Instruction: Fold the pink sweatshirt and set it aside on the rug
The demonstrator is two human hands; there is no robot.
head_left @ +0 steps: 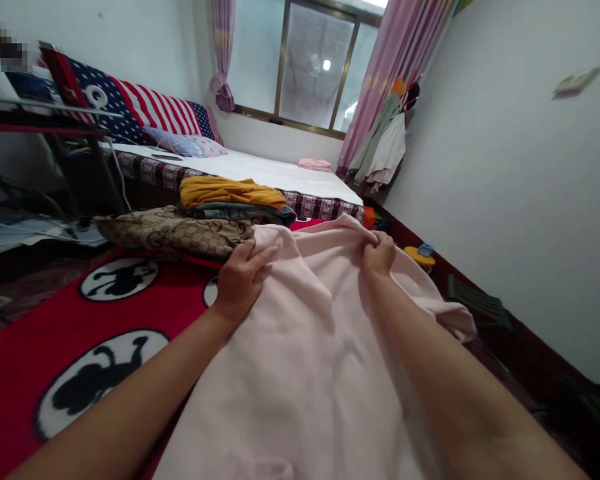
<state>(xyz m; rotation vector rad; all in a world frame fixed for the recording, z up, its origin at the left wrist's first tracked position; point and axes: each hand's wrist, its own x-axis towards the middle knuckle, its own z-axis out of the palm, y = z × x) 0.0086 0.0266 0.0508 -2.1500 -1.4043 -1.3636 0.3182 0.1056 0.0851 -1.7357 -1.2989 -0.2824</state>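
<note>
A pale pink garment with a collar [300, 347] spreads over the red surface in front of me, its far end lifted a little. My left hand [240, 277] grips its left upper edge, thumb and fingers closed on the cloth. At the right side of the collar, my right hand [380, 253] is closed on the fabric. One sleeve hangs off toward the right. Just beyond my left hand lies a brown patterned cloth [175, 233], with folded denim [240, 212] and a folded mustard-yellow garment [230, 192] stacked by it.
The red blanket [180, 293] bears black figures in white circles. Behind stands a bed with a white sheet [265, 167], a pillow [190, 143] and folded pink cloth [315, 164]. A desk [40, 123] is at left; clothes [385, 153] hang by the window; a yellow stool [420, 256] stands right.
</note>
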